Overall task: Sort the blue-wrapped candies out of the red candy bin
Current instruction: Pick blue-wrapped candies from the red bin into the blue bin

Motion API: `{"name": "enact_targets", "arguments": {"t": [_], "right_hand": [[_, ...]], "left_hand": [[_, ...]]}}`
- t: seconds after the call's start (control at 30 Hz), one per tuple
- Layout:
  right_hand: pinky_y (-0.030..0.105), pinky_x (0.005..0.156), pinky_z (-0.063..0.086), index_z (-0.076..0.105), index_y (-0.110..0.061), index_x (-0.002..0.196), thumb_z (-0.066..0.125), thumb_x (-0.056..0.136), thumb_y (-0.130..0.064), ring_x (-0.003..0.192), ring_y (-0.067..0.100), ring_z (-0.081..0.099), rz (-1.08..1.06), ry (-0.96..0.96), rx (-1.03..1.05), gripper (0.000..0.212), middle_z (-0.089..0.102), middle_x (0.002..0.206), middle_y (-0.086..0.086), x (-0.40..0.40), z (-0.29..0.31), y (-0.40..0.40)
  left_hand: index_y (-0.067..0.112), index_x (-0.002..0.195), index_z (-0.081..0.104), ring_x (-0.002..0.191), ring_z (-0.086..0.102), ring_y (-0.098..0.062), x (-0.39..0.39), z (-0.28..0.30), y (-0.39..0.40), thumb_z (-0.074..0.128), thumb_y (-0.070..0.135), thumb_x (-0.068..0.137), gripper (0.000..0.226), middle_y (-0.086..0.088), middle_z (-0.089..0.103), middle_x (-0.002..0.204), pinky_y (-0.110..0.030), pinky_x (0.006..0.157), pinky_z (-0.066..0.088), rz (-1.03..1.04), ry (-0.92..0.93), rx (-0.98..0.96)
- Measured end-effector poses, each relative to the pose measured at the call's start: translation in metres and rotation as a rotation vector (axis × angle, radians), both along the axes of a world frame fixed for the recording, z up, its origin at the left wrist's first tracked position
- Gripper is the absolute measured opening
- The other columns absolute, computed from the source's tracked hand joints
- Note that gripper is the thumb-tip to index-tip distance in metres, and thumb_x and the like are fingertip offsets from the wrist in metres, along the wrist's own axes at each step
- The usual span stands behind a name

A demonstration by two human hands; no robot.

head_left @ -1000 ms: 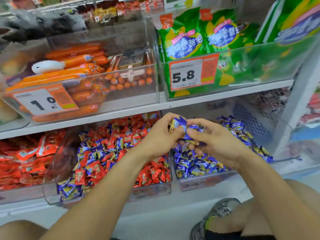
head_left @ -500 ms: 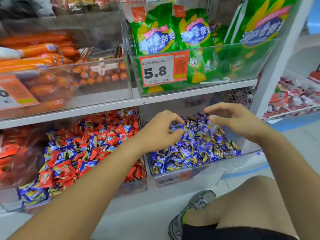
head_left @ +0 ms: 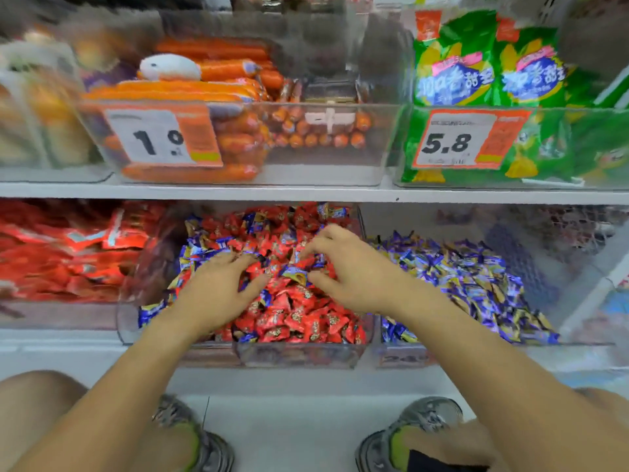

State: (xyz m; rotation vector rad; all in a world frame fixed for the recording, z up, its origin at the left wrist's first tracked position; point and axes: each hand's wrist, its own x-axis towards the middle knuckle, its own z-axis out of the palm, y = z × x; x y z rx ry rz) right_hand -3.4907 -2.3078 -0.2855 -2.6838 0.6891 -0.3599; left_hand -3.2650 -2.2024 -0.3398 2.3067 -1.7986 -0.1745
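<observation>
Head view: both hands, left (head_left: 218, 287) and right (head_left: 347, 267), have moved from the blue bin (head_left: 578, 267) into the red candy bin (head_left: 363, 330), fingers spread, gripping nothing

The whole view is smeared by motion blur. The small print on the price tags (head_left: 162, 137) is unreadable. Candies under the left hand (head_left: 218, 287) and right hand (head_left: 350, 270) are hidden. Whether anything is pinched cannot be told. The green bags (head_left: 490, 80) are cut off at the right edge.
</observation>
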Motion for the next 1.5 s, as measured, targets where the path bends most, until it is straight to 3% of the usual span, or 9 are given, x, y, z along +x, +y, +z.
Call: {"name": "enact_targets", "arguments": {"t": [0.23,0.33,0.47,0.63,0.73,0.87,1.07,1.3,1.5], "right_hand": [[0.052,0.110,0.036,0.030,-0.033,0.151,0.052,0.087,-0.067,0.137,0.036,0.038,-0.154,0.314,-0.125,0.075,0.036,0.152,0.010,0.067,-0.014,-0.033],[0.043,0.114,0.032,0.022,-0.033,0.155,0.060,0.082,-0.070,0.143,0.032,0.032,-0.074,0.418,0.007,0.090,0.031,0.157,0.013,0.078,-0.019,-0.040],[0.023,0.089,0.038,0.048,-0.028,0.143,0.072,0.085,-0.046,0.121,0.023,0.054,0.021,0.446,0.070,0.065,0.057,0.135,0.004,0.079,-0.003,-0.039],[0.029,0.085,0.048,0.065,-0.025,0.116,0.067,0.087,-0.046,0.101,0.017,0.062,-0.050,0.382,-0.075,0.036,0.066,0.112,-0.005,0.091,0.018,-0.032],[0.030,0.089,0.049,0.062,-0.026,0.121,0.068,0.089,-0.036,0.102,0.015,0.062,0.047,0.219,-0.002,0.034,0.067,0.116,-0.005,0.120,0.005,-0.022],[0.033,0.091,0.046,0.055,-0.027,0.136,0.073,0.084,-0.042,0.107,0.021,0.055,0.168,0.431,-0.005,0.058,0.060,0.118,0.001,0.150,-0.017,-0.023],[0.025,0.072,0.045,0.071,-0.021,0.114,0.076,0.084,-0.034,0.078,0.010,0.059,0.146,0.502,0.080,0.033,0.072,0.094,-0.007,0.149,-0.015,-0.032],[0.015,0.071,0.049,0.074,-0.023,0.095,0.075,0.086,-0.020,0.076,-0.005,0.065,0.069,0.270,0.317,0.009,0.073,0.082,-0.014,0.119,-0.007,-0.042],[0.035,0.086,0.054,0.069,-0.031,0.096,0.069,0.087,-0.016,0.085,0.008,0.068,0.097,0.253,0.346,0.018,0.069,0.078,-0.016,0.115,0.007,-0.042]], "left_hand": [[0.030,0.119,0.065,0.110,0.056,-0.007,0.030,0.022,0.005,0.050,0.080,0.076,0.067,0.011,0.061,0.120,-0.028,0.095,0.044,-0.063,0.227,0.049],[0.034,0.111,0.068,0.108,0.055,0.002,0.048,0.045,0.000,0.068,0.068,0.071,0.052,0.023,0.058,0.115,-0.024,0.095,0.043,-0.122,0.336,0.151],[0.027,0.081,0.070,0.080,0.065,0.001,0.069,0.046,-0.001,0.071,0.050,0.080,0.023,0.013,0.072,0.086,-0.033,0.081,0.054,-0.056,0.570,-0.067],[0.029,0.094,0.049,0.063,0.056,-0.015,0.081,0.032,0.000,0.071,0.027,0.088,0.023,-0.007,0.065,0.081,-0.039,0.067,0.050,0.011,0.437,-0.121],[0.026,0.114,0.053,0.080,0.058,-0.019,0.078,0.030,-0.004,0.063,0.023,0.093,0.024,0.000,0.058,0.081,-0.034,0.070,0.045,0.022,0.238,-0.115],[0.027,0.122,0.059,0.118,0.046,-0.029,0.078,0.024,-0.003,0.064,0.029,0.092,0.030,-0.006,0.048,0.127,-0.041,0.100,0.040,0.003,0.095,0.052],[0.028,0.124,0.062,0.090,0.049,-0.011,0.077,0.027,-0.005,0.070,0.041,0.086,0.041,0.004,0.050,0.114,-0.022,0.080,0.036,-0.097,0.173,0.122],[0.025,0.116,0.066,0.103,0.055,-0.016,0.075,0.026,-0.008,0.069,0.034,0.089,0.029,0.006,0.061,0.111,-0.029,0.086,0.042,-0.068,0.210,0.138],[0.026,0.102,0.065,0.099,0.063,-0.010,0.083,0.032,-0.015,0.064,0.021,0.092,0.011,0.011,0.068,0.099,-0.034,0.092,0.048,0.049,0.449,-0.028]]}}
